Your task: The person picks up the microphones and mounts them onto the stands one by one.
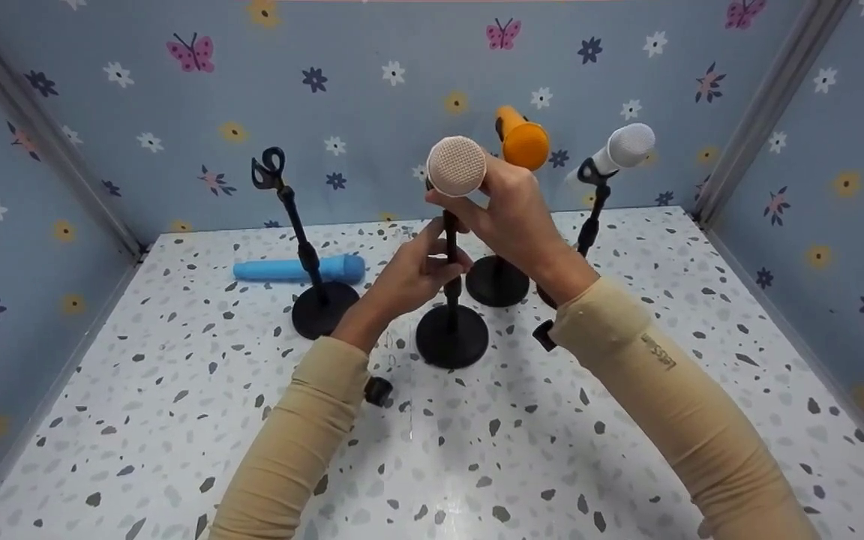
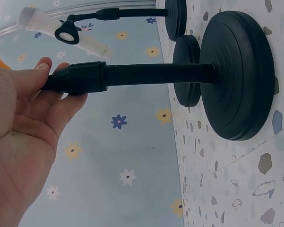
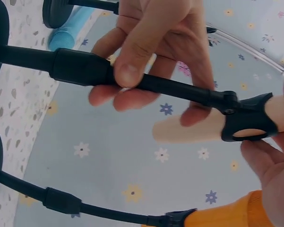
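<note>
In the head view a beige microphone [image 1: 457, 166] sits atop a black stand, whose round base [image 1: 452, 337] rests on the speckled table. The right hand [image 1: 511, 206] holds the microphone just behind its mesh head. Lower down, the left hand [image 1: 421, 270] grips the stand's pole. The left wrist view shows the left hand [image 2: 30, 109] with thumb and fingers round the pole's collar [image 2: 82, 77]. In the right wrist view the microphone body [image 3: 189, 127] passes through the black clip [image 3: 248, 118], with the right hand [image 3: 274, 161] at the clip and microphone.
An orange microphone [image 1: 525, 145] and a white one [image 1: 629, 145] stand on stands behind and to the right. At left a stand with a bare clip [image 1: 269, 169] is beside a lying blue microphone [image 1: 282, 269]. Small black pieces [image 1: 378, 391] lie nearer. Patterned panels [image 1: 372, 67] enclose the table.
</note>
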Demonstrator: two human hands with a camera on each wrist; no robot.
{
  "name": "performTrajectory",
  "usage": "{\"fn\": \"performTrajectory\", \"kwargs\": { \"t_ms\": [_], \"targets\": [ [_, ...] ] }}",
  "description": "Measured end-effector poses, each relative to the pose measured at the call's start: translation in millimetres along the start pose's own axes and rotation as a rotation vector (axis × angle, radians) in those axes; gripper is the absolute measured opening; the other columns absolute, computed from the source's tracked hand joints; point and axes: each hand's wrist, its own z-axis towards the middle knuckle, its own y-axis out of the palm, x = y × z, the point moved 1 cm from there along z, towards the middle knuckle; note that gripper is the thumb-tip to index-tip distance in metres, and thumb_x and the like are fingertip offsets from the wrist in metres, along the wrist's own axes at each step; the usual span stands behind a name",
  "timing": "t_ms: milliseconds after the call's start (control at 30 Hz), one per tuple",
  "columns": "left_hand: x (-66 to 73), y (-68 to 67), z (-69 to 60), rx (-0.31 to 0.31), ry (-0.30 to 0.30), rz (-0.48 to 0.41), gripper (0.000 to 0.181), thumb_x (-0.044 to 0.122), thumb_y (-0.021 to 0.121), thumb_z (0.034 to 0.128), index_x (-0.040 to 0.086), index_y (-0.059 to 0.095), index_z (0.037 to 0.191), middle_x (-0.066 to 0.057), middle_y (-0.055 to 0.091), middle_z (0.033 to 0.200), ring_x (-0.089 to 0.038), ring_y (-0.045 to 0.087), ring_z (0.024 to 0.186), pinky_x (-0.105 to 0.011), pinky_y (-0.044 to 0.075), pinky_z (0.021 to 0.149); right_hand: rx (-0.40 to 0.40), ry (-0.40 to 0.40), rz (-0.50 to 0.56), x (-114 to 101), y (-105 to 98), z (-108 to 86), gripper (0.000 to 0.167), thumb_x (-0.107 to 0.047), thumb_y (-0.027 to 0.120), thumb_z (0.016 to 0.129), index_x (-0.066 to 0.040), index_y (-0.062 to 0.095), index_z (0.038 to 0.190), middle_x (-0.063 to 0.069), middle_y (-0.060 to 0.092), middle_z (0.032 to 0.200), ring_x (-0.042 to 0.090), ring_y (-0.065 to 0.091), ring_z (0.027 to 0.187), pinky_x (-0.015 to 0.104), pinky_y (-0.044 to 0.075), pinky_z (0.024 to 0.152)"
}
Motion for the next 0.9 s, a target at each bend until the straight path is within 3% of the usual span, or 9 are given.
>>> {"fn": "performTrajectory", "kwargs": {
  "t_ms": [100, 133, 233, 333, 367, 500, 600, 767, 900],
  "targets": [
    [-1.1, -0.4, -1.3, -0.015, -0.010, -0.006, 0.055, -0.002, 0.061, 0.0993, 0.008, 0.040, 0.149, -0.013, 0.069, 0.104, -0.020, 0.069, 0.101, -0.038, 0.056, 0.088, -0.048, 0.016, -0.027, -3.5, -7.3, -5.1, 0.056, -0.032, 0.071, 0.098, 0.002, 0.055, 0.140, 0.009, 0.070, 0.125, 0.016, 0.067, 0.113, 0.029, 0.049, 0.102],
    [-1.4, -0.5, -1.7, -0.019, -0.013, -0.007, 0.059, -0.002, 0.061, 0.0998, 0.009, 0.037, 0.152, -0.013, 0.069, 0.104, -0.020, 0.069, 0.101, -0.038, 0.056, 0.088, -0.062, 0.024, -0.018, -5.1, -10.5, -7.8, 0.060, -0.030, 0.071, 0.097, 0.001, 0.051, 0.145, 0.008, 0.068, 0.129, 0.015, 0.069, 0.103, 0.027, 0.051, 0.096],
    [-1.8, -0.5, -2.5, -0.029, -0.023, -0.012, 0.064, -0.001, 0.059, 0.1007, 0.014, 0.032, 0.157, -0.017, 0.069, 0.105, -0.022, 0.069, 0.101, -0.039, 0.055, 0.089, -0.088, 0.023, 0.031, -10.0, -21.4, -16.7, 0.070, -0.026, 0.071, 0.098, -0.001, 0.038, 0.154, 0.005, 0.058, 0.144, 0.015, 0.065, 0.115, 0.030, 0.048, 0.102],
    [-1.9, 0.0, -0.9, -0.024, -0.003, -0.022, 0.055, -0.004, 0.060, 0.0997, 0.012, 0.041, 0.149, -0.020, 0.069, 0.105, -0.026, 0.069, 0.101, -0.040, 0.055, 0.090, -0.089, 0.005, 0.108, -14.4, -33.9, -28.5, 0.071, -0.025, 0.070, 0.098, -0.001, 0.036, 0.156, 0.005, 0.048, 0.154, 0.018, 0.058, 0.129, 0.034, 0.044, 0.108],
    [-1.9, 0.0, -0.3, -0.021, 0.001, -0.026, 0.051, -0.005, 0.060, 0.0992, 0.011, 0.044, 0.145, -0.020, 0.070, 0.105, -0.027, 0.070, 0.102, -0.040, 0.055, 0.090, -0.088, -0.007, 0.119, -14.7, -37.5, -33.3, 0.070, -0.027, 0.068, 0.099, -0.001, 0.036, 0.155, 0.006, 0.045, 0.155, 0.021, 0.047, 0.140, 0.039, 0.038, 0.114],
    [-0.8, 1.0, 1.9, -0.014, 0.008, -0.047, 0.043, -0.009, 0.060, 0.0970, 0.008, 0.049, 0.135, -0.019, 0.070, 0.103, -0.029, 0.070, 0.102, -0.040, 0.056, 0.089, -0.127, -0.005, 0.142, -8.8, -48.2, -60.8, 0.071, -0.039, 0.063, 0.101, 0.000, 0.038, 0.154, 0.009, 0.041, 0.158, 0.027, 0.042, 0.143, 0.043, 0.036, 0.115],
    [-0.6, 0.9, 2.6, -0.020, -0.001, -0.058, 0.044, -0.011, 0.060, 0.0959, 0.005, 0.049, 0.135, -0.019, 0.070, 0.103, -0.029, 0.069, 0.101, -0.041, 0.057, 0.089, -0.267, 0.066, 0.133, 2.7, -48.5, -87.0, 0.080, -0.045, 0.063, 0.099, -0.004, 0.029, 0.159, 0.008, 0.030, 0.163, 0.026, 0.033, 0.148, 0.044, 0.027, 0.120],
    [-4.0, -1.9, 5.0, -0.020, 0.004, -0.076, 0.045, -0.011, 0.061, 0.0956, 0.003, 0.047, 0.136, -0.021, 0.070, 0.103, -0.030, 0.069, 0.099, -0.044, 0.056, 0.088, -0.643, 0.250, 0.051, 24.5, -31.0, -124.4, 0.092, -0.050, 0.062, 0.099, -0.013, 0.010, 0.164, 0.002, 0.005, 0.169, 0.025, 0.008, 0.155, 0.052, 0.006, 0.123],
    [-4.4, -4.6, 8.0, -0.032, -0.004, -0.073, 0.044, -0.008, 0.061, 0.0967, 0.005, 0.047, 0.136, -0.021, 0.070, 0.104, -0.027, 0.070, 0.098, -0.040, 0.056, 0.089, -0.923, 0.407, -0.024, 38.1, -7.3, -140.3, 0.091, -0.066, 0.049, 0.098, -0.018, 0.007, 0.164, 0.001, -0.005, 0.169, 0.032, -0.002, 0.155, 0.060, -0.001, 0.121]
  ]
}}
